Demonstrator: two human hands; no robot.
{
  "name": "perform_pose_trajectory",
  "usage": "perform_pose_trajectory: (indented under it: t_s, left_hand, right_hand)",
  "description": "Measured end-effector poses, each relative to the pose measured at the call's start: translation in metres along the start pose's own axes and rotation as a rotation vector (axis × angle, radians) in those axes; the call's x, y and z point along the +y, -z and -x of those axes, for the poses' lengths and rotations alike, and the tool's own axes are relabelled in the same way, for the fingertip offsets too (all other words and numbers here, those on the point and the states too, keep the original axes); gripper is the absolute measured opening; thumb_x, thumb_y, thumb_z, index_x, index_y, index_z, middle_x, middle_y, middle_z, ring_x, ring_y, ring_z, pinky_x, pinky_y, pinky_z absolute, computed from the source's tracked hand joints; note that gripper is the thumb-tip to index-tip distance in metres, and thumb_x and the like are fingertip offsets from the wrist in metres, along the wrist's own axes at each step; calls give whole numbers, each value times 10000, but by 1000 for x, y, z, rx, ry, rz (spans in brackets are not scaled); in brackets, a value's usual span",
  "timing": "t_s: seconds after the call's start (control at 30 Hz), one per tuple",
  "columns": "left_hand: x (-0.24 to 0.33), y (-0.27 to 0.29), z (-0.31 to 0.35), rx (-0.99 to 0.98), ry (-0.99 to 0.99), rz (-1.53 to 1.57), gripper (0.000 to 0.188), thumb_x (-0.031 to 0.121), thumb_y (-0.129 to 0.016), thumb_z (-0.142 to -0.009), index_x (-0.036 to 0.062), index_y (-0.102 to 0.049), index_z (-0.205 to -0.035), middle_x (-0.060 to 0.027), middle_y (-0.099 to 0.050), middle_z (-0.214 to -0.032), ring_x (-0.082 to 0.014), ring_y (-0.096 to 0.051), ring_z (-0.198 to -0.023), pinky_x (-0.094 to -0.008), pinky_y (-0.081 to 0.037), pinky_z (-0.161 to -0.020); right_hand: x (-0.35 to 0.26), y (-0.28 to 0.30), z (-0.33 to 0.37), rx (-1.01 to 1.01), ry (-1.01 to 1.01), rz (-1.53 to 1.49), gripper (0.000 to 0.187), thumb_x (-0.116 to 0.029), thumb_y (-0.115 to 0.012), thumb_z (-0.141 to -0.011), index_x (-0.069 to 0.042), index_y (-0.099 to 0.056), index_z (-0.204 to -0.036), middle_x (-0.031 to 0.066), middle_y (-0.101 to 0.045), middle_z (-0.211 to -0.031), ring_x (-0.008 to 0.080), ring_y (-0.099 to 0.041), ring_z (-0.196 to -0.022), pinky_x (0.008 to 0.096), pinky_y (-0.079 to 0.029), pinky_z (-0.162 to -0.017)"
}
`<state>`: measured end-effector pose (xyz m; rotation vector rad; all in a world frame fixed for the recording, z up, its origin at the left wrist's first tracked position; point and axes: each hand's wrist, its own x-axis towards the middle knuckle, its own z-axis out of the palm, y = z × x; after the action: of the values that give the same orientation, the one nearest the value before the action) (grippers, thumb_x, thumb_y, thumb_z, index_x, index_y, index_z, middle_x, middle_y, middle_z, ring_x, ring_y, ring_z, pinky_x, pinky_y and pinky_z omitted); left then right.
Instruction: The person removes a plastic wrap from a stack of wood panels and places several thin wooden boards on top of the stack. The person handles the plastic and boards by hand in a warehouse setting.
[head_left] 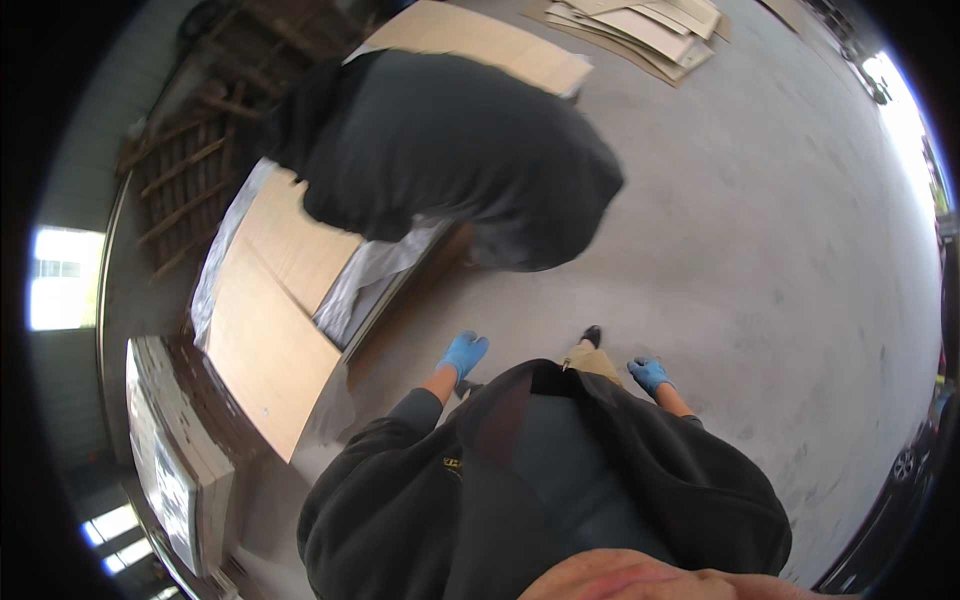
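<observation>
My left hand (463, 355), in a blue glove, hangs at my side near the long edge of a low stack of panels. It is open, thumb apart from the fingers, and holds nothing I can see. On the other side of my body, my right hand (650, 374), also blue-gloved, hangs over the grey floor with fingers loosely bent and nothing visible in it. Tan wooden panels (265, 350) lie on the stack, with clear plastic sheeting (372, 275) crumpled beside them. A person in dark clothing (440, 150) bends over the stack and hides its middle.
Flat tan sheets (650, 30) lie in a pile on the concrete floor (760, 220) at the far side. Wooden pallets (185, 190) stand at the left. A second, wrapped stack of boards (190, 450) is at the near left. A dark car (890, 490) shows at the right rim.
</observation>
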<state>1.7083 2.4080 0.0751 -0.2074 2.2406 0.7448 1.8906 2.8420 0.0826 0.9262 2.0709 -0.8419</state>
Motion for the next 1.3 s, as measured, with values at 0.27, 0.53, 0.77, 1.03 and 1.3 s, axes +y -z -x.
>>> perform_pose_trajectory:
  t_s: [0.27,0.53,0.77,1.03,1.3]
  left_hand:
    - [335,-125,-34,-464,-338,247,479,378,-663,-949,57,-635,-1304,-93,-673,-1194,-213,-621,-1114,-366,-492,-947]
    - [559,-184,-186,-561,-143,313,436,420,-687,-922,97,-656,-1214,2,-618,-1037,-131,-558,-898,-317,-482,-768]
    - [767,-210,-352,-526,-174,148,410,413,-669,-916,73,-688,-1145,-11,-615,-878,-140,-534,-771,-324,-440,-625]
    - [993,-217,-534,-446,-298,122,414,384,-651,-918,38,-676,-1145,-57,-626,-937,-166,-562,-845,-324,-462,-718]
    - [1116,-161,-688,-264,41,-83,434,389,-640,-920,46,-642,-1186,-114,-659,-977,-270,-617,-859,-432,-494,-753]
  right_hand:
    - [96,213,-89,-92,-126,-29,574,-445,-569,-917,-51,-652,-1326,220,-623,-1360,399,-558,-1304,451,-441,-1092]
    - [57,390,-241,-24,143,-298,579,-442,-572,-954,-43,-609,-1372,201,-613,-1392,337,-556,-1327,397,-424,-1108]
    - [169,527,-292,106,-218,-320,496,-385,-570,-946,-3,-679,-1243,232,-662,-1293,351,-625,-1232,421,-476,-1040]
    - [199,660,-424,-96,-381,-242,503,-416,-533,-959,-51,-660,-1281,228,-645,-1313,382,-638,-1190,458,-490,-1021]
    - [94,968,-727,-203,-81,117,525,-458,-504,-972,-97,-637,-1329,220,-631,-1329,407,-635,-1172,486,-491,-1023]
